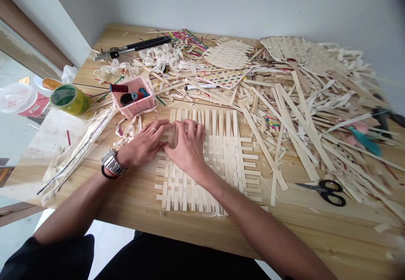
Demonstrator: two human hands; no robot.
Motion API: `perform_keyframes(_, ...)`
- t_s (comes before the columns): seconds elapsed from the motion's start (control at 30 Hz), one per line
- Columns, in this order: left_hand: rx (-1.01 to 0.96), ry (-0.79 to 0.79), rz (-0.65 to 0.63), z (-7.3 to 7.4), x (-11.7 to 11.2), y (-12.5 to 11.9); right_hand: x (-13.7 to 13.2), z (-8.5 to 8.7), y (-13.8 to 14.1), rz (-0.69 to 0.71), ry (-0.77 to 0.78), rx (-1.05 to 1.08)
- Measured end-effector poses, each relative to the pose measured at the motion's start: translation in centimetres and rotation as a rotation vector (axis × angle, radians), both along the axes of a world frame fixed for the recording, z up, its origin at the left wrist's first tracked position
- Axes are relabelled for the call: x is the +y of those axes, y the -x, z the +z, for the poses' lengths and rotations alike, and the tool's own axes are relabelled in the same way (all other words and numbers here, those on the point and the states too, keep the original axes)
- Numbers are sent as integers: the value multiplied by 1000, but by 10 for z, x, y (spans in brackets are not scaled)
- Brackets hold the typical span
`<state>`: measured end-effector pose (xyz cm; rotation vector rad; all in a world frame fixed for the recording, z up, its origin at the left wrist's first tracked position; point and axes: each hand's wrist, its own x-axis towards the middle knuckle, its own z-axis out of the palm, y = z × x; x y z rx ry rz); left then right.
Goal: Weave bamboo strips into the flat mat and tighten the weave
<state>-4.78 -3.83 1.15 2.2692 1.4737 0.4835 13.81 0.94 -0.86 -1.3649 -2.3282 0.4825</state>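
Observation:
A flat mat of woven pale bamboo strips point(221, 157) lies on the wooden table point(332, 237) in front of me. My left hand point(145, 142), with a ring and a metal wristwatch, rests on the mat's upper left part, fingers stretched toward the strips. My right hand point(188, 145) lies beside it, palm down, fingers curled onto the strips at the mat's upper left. Both hands touch the weave and press the same spot. The fingertips' exact grip is hidden.
Loose bamboo strips point(300, 115) cover the table's back and right. Black scissors point(329, 190) lie at right. A pink tray point(134, 96) with thread spools, a green tape roll point(68, 98), a white marker point(201, 87), long-handled shears point(133, 47) and finished woven pieces point(228, 54) lie behind.

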Motion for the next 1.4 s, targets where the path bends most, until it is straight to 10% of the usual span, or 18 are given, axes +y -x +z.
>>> perform_keyframes(0.5,-40,76,-77,4,3,9,2,7,-18,128,25,24)
perform_keyframes(0.77,-78,111,-67,1,1,13,-34,20,-93,437,70,3)
perform_keyframes(1.03,73,176,-99,7,-8,10,-10,0,-201,385,-18,-46)
perform_keyframes(1.4,204,197,-44,9,-13,-4,-9,-20,-205,353,-137,-46)
